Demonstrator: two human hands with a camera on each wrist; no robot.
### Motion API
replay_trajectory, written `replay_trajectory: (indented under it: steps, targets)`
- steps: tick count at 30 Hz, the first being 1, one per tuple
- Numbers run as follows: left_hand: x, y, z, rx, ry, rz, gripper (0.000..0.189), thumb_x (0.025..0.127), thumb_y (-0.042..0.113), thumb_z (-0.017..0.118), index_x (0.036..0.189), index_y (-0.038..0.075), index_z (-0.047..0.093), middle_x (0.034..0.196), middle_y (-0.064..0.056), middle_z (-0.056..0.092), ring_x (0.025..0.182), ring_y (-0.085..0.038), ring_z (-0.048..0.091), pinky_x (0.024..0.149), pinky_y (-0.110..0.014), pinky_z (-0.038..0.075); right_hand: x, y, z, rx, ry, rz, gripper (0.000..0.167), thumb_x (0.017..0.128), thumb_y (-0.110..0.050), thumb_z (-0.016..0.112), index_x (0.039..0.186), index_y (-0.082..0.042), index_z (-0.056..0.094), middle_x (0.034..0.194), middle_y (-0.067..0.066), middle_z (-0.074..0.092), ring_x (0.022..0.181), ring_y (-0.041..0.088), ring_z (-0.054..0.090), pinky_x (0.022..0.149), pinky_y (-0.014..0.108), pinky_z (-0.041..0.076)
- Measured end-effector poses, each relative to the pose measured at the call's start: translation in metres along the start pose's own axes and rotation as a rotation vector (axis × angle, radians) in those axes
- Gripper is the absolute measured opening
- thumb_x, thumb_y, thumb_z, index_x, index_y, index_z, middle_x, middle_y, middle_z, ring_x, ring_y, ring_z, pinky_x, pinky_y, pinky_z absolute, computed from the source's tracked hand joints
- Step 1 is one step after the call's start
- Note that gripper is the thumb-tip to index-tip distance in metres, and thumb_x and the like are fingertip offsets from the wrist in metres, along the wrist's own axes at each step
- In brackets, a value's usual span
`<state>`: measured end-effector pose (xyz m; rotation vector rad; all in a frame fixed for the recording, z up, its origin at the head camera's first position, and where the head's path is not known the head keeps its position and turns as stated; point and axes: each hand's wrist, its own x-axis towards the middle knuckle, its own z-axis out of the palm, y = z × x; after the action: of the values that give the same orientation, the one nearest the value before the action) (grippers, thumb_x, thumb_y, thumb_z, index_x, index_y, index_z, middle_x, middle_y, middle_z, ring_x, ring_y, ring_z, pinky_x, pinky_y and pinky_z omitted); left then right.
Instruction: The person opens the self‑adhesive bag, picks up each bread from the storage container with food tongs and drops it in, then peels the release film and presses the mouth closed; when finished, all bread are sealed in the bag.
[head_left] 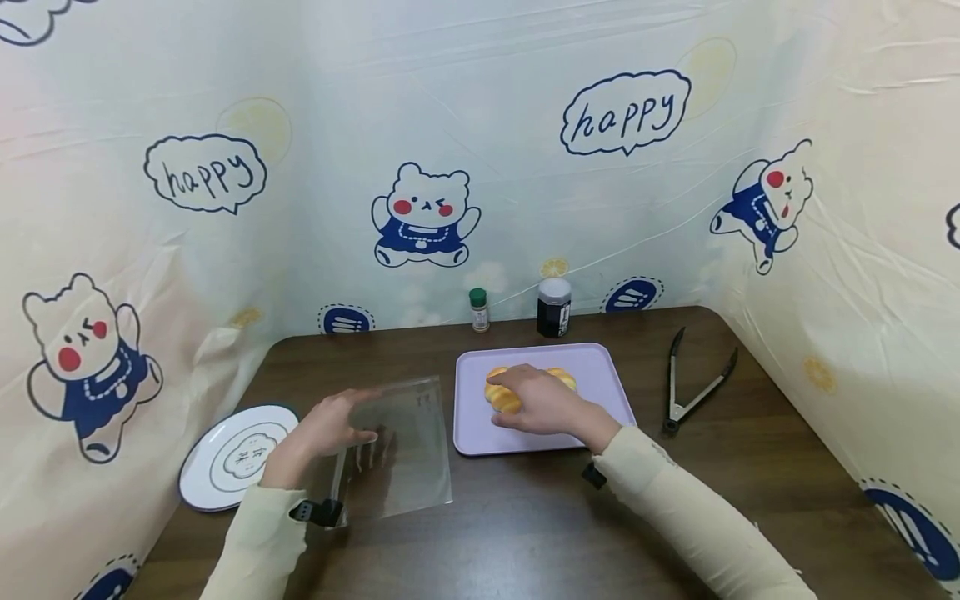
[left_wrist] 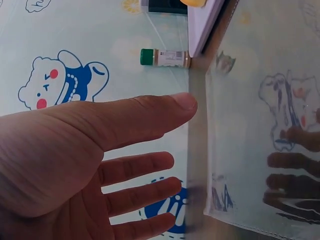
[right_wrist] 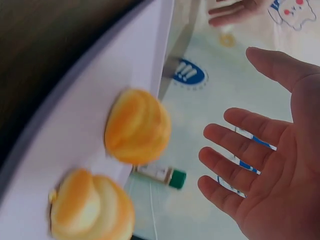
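A flat clear plastic sheet, which looks like a bag [head_left: 408, 458], lies on the table. My left hand [head_left: 326, 429] hovers over its left part, fingers spread and apart from it; the left wrist view shows nothing in that hand. On a lavender tray [head_left: 600, 408] sit small golden bread rolls [head_left: 506, 402], partly hidden by my right hand [head_left: 542, 402]. In the right wrist view two rolls [right_wrist: 137, 126] show on the tray, and my right palm [right_wrist: 280, 175] faces them with its fingers extended, a gap away and holding nothing.
A white plate [head_left: 202, 471] with a line drawing stands left of my left hand. Behind the tray are a green-capped small bottle [head_left: 479, 312] and a dark jar [head_left: 553, 310] with a pale lid. Black-tipped tongs [head_left: 675, 412] lie spread at the right. Printed cloth surrounds the wooden table [head_left: 517, 533].
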<state>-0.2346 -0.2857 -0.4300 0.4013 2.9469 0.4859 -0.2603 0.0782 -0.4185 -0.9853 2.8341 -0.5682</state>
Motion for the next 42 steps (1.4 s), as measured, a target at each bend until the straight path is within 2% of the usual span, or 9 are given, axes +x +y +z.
replay_trajectory:
  steps: [10,17,23,28,32,37,42]
  targets:
    - [-0.002,-0.004,0.005,0.040,-0.012,-0.019,0.068,0.081,0.020,0.082,0.141,0.007,0.054,0.146,-0.027,0.050,0.128,-0.050,0.052,0.101,-0.063,0.046,0.020,-0.016,0.027,-0.095,-0.025,-0.091,0.060,0.090,-0.050,0.067,0.140,-0.017,0.058,0.138,0.002,0.062,0.133,0.021,0.053,0.109,0.040,0.046]
    - [-0.003,-0.009,0.009,0.042,-0.036,-0.083,0.068,0.079,0.018,0.084,0.140,0.004,0.055,0.150,-0.029,0.044,0.131,-0.051,0.048,0.101,-0.065,0.044,0.032,-0.026,0.043,-0.109,-0.020,-0.135,0.058,0.089,-0.048,0.068,0.137,-0.015,0.060,0.137,0.005,0.063,0.133,0.022,0.053,0.111,0.038,0.045]
    - [0.000,-0.015,0.015,0.032,-0.058,-0.118,0.068,0.081,0.018,0.083,0.141,0.005,0.054,0.147,-0.027,0.049,0.132,-0.050,0.048,0.101,-0.065,0.044,0.038,-0.035,0.056,-0.165,0.001,-0.183,0.057,0.087,-0.047,0.070,0.133,-0.014,0.063,0.131,0.004,0.066,0.127,0.020,0.057,0.107,0.034,0.047]
    - [0.000,-0.019,0.022,0.039,-0.057,-0.089,0.066,0.079,0.019,0.084,0.138,0.005,0.056,0.141,-0.026,0.055,0.127,-0.049,0.053,0.098,-0.064,0.046,0.039,-0.044,0.063,-0.247,-0.019,-0.210,0.054,0.086,-0.048,0.072,0.127,-0.014,0.066,0.124,0.001,0.068,0.123,0.018,0.059,0.104,0.032,0.048]
    - [0.002,-0.020,0.026,0.061,-0.068,-0.068,0.063,0.078,0.020,0.085,0.134,0.002,0.060,0.135,-0.025,0.059,0.123,-0.046,0.056,0.098,-0.062,0.047,0.039,-0.052,0.069,-0.347,-0.038,-0.225,0.053,0.085,-0.054,0.070,0.122,-0.015,0.068,0.125,0.000,0.069,0.127,0.020,0.058,0.106,0.033,0.048]
    - [0.002,-0.018,0.027,0.082,-0.087,-0.070,0.063,0.077,0.021,0.086,0.130,-0.002,0.062,0.133,-0.026,0.060,0.120,-0.044,0.058,0.099,-0.060,0.048,0.041,-0.057,0.078,-0.427,-0.071,-0.219,0.055,0.086,-0.059,0.066,0.123,-0.018,0.067,0.131,0.001,0.066,0.135,0.023,0.053,0.113,0.034,0.042]
    - [0.003,-0.017,0.027,0.098,-0.090,-0.074,0.062,0.076,0.021,0.086,0.128,-0.003,0.063,0.132,-0.027,0.060,0.120,-0.045,0.058,0.099,-0.060,0.048,0.044,-0.059,0.085,-0.458,-0.093,-0.202,0.057,0.085,-0.062,0.066,0.124,-0.021,0.067,0.129,0.000,0.066,0.134,0.021,0.051,0.111,0.037,0.042]
